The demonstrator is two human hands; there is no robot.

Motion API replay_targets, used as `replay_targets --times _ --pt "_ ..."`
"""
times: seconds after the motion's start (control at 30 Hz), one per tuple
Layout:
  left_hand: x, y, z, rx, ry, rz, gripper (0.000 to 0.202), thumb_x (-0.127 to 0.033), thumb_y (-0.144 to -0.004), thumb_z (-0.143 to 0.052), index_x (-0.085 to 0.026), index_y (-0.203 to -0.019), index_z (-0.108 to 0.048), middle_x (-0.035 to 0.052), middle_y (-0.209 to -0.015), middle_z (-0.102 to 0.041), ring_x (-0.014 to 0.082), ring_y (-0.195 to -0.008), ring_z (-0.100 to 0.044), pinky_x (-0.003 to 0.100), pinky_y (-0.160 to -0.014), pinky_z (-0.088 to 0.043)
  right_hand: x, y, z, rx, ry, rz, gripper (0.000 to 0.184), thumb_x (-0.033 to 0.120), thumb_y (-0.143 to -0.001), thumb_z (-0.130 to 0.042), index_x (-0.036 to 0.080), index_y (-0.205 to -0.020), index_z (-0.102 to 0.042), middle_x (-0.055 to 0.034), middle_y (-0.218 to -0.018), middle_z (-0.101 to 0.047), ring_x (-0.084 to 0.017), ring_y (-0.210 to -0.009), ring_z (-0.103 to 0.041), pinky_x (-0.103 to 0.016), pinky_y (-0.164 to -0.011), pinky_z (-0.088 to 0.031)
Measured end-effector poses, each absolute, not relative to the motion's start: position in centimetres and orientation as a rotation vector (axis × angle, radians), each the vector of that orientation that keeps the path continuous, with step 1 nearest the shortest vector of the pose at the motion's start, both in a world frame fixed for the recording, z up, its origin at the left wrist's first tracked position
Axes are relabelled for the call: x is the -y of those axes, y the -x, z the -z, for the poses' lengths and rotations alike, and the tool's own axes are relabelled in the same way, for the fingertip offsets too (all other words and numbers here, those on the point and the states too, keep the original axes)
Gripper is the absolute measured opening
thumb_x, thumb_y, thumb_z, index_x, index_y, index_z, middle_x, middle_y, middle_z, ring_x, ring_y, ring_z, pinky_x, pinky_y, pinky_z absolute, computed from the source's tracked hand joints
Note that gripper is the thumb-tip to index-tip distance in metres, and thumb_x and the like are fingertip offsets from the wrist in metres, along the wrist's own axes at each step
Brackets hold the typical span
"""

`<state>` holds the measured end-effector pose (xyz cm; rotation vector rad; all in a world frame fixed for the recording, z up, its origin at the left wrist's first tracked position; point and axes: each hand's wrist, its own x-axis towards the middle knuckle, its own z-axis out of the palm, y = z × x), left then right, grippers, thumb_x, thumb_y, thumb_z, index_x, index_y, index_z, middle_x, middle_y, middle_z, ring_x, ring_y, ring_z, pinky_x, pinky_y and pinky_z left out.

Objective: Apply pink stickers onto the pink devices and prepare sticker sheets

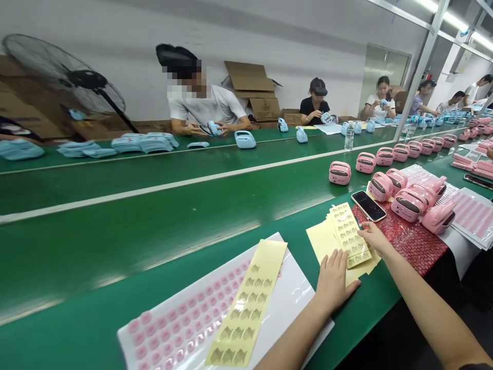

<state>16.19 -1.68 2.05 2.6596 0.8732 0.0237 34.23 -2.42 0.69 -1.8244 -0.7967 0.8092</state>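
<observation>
My left hand (pixel 334 280) lies flat, fingers stretched out, on the pale yellow backing sheets (pixel 321 239) at the near edge of the green bench. My right hand (pixel 373 237) rests on a stack of yellow sticker strips (pixel 348 228), its fingers curled at the stack's right edge in a light pinch. A second yellow strip (pixel 246 303) with silver stickers lies to the left on a white sheet of pink round stickers (pixel 185 324). A black phone (pixel 368 205) lies just beyond my right hand.
Several pink devices (pixel 408 203) sit on red bubble wrap (pixel 412 239) to the right, more on the green conveyor (pixel 154 169). Across it, seated people handle blue devices (pixel 245 139). A water bottle (pixel 349 136), a fan (pixel 65 77) and cardboard boxes (pixel 254 92) stand beyond.
</observation>
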Motion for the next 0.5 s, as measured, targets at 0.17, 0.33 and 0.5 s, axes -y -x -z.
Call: replay_targets --times 0.17,0.33,0.5 --pt "2.5 -15.5 -3.7 -0.815 -2.650 0.200 0.097 -0.049 -0.067 -0.064 -0.010 -0.140 -0.014 0.0194 -0.146 -0.015 0.0340 -0.134 -0.011 0.057 -0.106 -0.012 2.4 -34.1 -0.8 0.895 1.841 -0.725 0.053 0.010 -0.069 -0.052 0.015 -0.119 -0.037 0.0049 -0.068 -0.048 -0.016 -0.066 -0.058 -0.031 -0.068 -0.049" --pt "4.4 -14.6 -4.9 -0.785 -2.704 0.309 0.082 -0.018 -0.070 -0.058 -0.013 -0.140 -0.017 0.0228 -0.137 -0.036 0.0386 -0.127 -0.030 0.054 -0.099 -0.031 3.6 -35.7 -1.2 0.995 1.833 -0.624 0.058 0.008 -0.070 -0.046 0.019 -0.126 -0.034 -0.0007 -0.087 -0.055 -0.015 -0.070 -0.057 -0.035 -0.076 -0.046" --pt "5.6 -15.8 -5.6 -0.788 -2.891 0.272 0.073 0.004 -0.071 -0.046 -0.017 -0.138 -0.026 0.0189 -0.103 -0.062 0.0331 -0.094 -0.060 0.038 -0.065 -0.054 5.7 -37.2 -2.3 1.063 1.708 -0.621 0.058 0.013 -0.072 -0.047 0.023 -0.128 -0.033 -0.0034 -0.096 -0.056 -0.016 -0.072 -0.060 -0.036 -0.073 -0.048"
